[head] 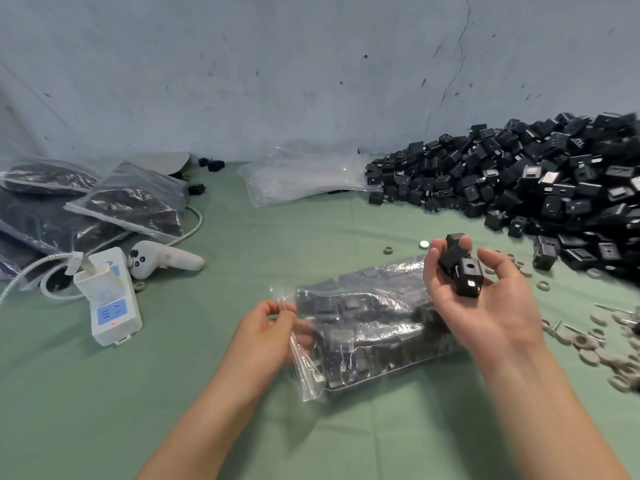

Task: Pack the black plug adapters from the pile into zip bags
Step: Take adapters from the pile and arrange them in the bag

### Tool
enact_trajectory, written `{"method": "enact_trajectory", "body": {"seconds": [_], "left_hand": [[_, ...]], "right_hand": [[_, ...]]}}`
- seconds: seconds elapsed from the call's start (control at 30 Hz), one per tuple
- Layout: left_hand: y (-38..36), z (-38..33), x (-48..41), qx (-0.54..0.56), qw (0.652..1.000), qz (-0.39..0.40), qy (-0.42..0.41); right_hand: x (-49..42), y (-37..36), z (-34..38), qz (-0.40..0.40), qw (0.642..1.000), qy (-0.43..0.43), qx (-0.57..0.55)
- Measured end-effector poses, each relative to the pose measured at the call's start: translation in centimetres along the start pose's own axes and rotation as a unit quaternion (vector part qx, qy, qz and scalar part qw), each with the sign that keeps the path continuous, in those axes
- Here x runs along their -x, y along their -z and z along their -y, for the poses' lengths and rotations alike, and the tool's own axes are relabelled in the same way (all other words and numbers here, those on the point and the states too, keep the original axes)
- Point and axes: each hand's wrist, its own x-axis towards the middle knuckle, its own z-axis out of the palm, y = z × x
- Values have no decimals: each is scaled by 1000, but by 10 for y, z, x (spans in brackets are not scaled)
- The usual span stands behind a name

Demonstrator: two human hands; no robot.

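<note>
Above the green worktop (104, 393), the right hand (485, 299) cupped three adapters (459, 266) while the left hand (266, 327) pinched the zip bag (367, 327) mouth, seemingly awaiting loading.

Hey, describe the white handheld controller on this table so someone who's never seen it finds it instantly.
Look to the left side of the green table, where filled zip bags are heaped. Just in front of them, right of the white power strip, lies the controller. Unlike the boxy strip, it is rounded, with dark buttons and a tapering handle.
</note>
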Motion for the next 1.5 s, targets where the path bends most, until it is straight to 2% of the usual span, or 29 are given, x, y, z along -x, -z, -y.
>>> {"method": "enact_trajectory", "body": {"seconds": [0.07, 0.17, 0.3, 0.47, 0.6, 0.73, 0.83, 0.97, 1.2, 1.37, 1.5], "left_hand": [[1, 1, 0, -17, 1000, -7, -14], [0, -2, 0, 34, 999, 5, -16], [3, -4, 0, 57, 998, 36, 12], [7, -1, 0, 3, 998, 51, 26], [5, 4, -4, -58, 998, 15, -35], [3, -2, -5, 110, 993, 53, 3], [4, -4, -5, 175, 981, 74, 49], [8, -4, -4, 199, 973, 78, 85], [3, -6, -6, 203, 971, 90, 95], [9, -8, -6, 178, 977, 103, 55], [3, -8, -2, 233, 955, 152, 101]], "right_hand": [[-1, 0, -1, -1, 1000, 0, 3], [-1, -1, -2, -2, 1000, -2, 3], [-2, 0, -2, -2, 1000, -4, 1], [-4, 1, -4, -6, 1000, -13, -7], [-4, 1, -4, -5, 1000, -18, -9], [-5, 2, -5, -5, 1000, -21, -10], [-4, 2, -6, -7, 1000, -22, -7], [-4, 2, -6, -8, 1000, -23, -5], [-4, 2, -5, -12, 1000, -22, -1], [-4, 1, -6, -13, 1000, -25, -2], [-3, 0, -8, -13, 1000, -27, 1]]}}
